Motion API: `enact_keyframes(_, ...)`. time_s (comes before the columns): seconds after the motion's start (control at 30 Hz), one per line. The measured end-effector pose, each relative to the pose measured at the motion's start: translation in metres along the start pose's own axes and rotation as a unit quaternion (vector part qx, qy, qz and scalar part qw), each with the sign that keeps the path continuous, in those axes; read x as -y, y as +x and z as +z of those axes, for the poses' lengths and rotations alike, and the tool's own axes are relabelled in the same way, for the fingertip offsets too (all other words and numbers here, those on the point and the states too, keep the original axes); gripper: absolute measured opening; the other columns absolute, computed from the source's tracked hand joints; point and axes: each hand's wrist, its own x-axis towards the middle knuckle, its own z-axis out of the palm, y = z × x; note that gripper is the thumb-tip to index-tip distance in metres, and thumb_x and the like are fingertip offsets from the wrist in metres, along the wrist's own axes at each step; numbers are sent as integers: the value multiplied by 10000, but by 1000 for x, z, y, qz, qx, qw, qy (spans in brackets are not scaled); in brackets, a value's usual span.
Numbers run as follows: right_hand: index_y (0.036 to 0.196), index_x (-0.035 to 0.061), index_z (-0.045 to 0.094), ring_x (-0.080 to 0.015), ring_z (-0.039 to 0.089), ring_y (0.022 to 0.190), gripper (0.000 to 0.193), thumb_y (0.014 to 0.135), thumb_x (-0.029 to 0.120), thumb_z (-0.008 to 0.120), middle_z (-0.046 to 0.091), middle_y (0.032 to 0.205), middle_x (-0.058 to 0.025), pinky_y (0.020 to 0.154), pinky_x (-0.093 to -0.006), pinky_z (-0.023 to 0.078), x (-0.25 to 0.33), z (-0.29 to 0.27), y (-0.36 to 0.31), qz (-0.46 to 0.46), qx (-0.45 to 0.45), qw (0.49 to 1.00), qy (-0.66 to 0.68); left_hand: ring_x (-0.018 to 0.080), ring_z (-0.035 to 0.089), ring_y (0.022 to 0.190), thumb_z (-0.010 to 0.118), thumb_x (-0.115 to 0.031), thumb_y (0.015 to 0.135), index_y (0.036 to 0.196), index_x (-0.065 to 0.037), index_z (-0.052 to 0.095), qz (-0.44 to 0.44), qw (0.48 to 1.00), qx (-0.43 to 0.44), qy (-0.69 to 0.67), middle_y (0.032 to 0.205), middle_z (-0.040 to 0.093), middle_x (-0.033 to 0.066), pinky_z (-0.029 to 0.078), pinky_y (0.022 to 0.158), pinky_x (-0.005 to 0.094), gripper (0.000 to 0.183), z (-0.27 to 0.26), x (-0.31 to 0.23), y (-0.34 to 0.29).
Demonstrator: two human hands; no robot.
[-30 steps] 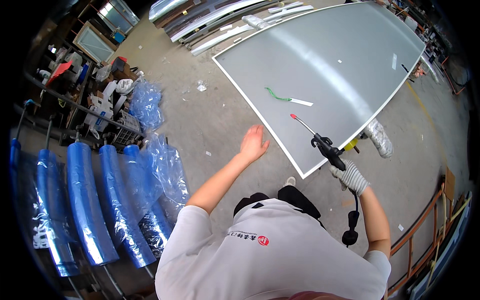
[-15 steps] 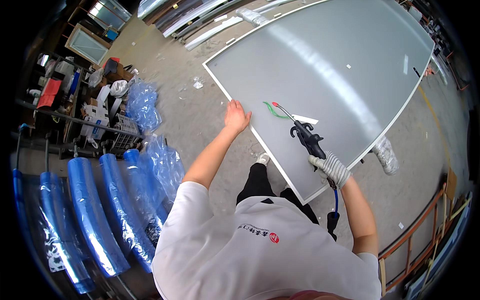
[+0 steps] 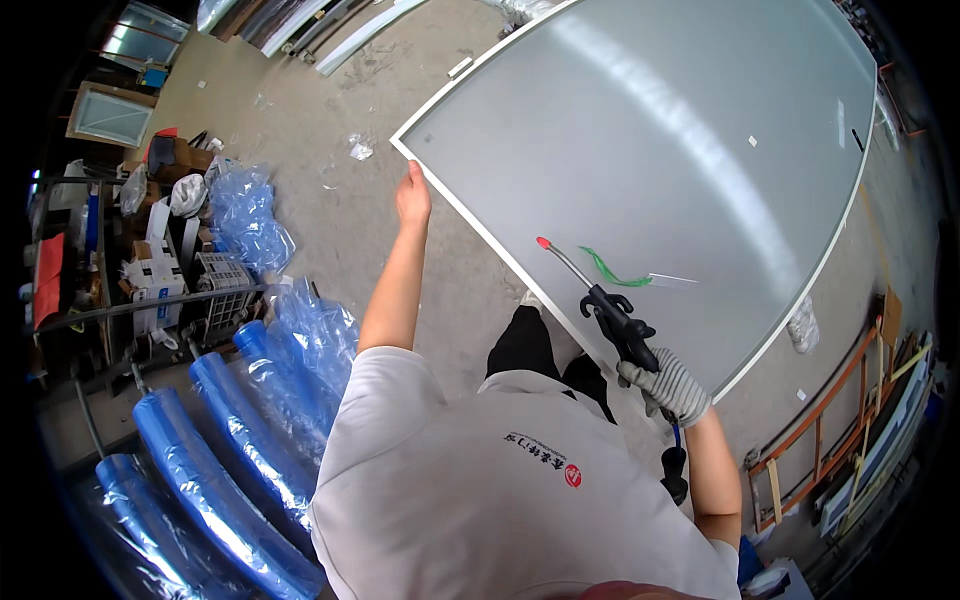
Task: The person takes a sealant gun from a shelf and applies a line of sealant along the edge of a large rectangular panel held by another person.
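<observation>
Lower left: long rolls of shiny blue plastic film (image 3: 222, 490). Left: crumpled translucent blue plastic sheeting (image 3: 245, 220) near dark metal rack (image 3: 90, 316), white cardboard box (image 3: 155, 283) at it. Upper left: rectangular brown-framed glass pane (image 3: 112, 117). Lower right: rust-orange metal frame (image 3: 818, 447).

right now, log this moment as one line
left hand: bare, at edge of grey panel | right hand: gloved, gripping black gun-shaped tool | green strip: on panel

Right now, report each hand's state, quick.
Left hand: bare, at the white-framed panel's edge; grip cannot be told.
Right hand: gloved, closed, holding the red-tipped black air blow gun.
</observation>
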Motion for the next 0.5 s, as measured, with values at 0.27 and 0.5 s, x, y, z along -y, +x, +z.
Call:
enact_keyframes(0.27,758,-22,567,-114,412,330,394,815,363,629,437,508,-17,335,-262,396,56,29,64,-29,-14,999,10,408,477,1104,459,-396,897,1187,131,452,58,986,-145,-57,1134,523,301,353,969,432,601,8,20,45)
enact_keyframes(0.5,871,-8,554,-130,464,374,401,800,377,642,512,587,-37,342,-271,422,99,44,122,-39,-50,995,-78,444,342,1204,531,-120,803,1237,196,296,147,983,-109,-24,1255,358,365,285,1026,433,586,21,-6,52)
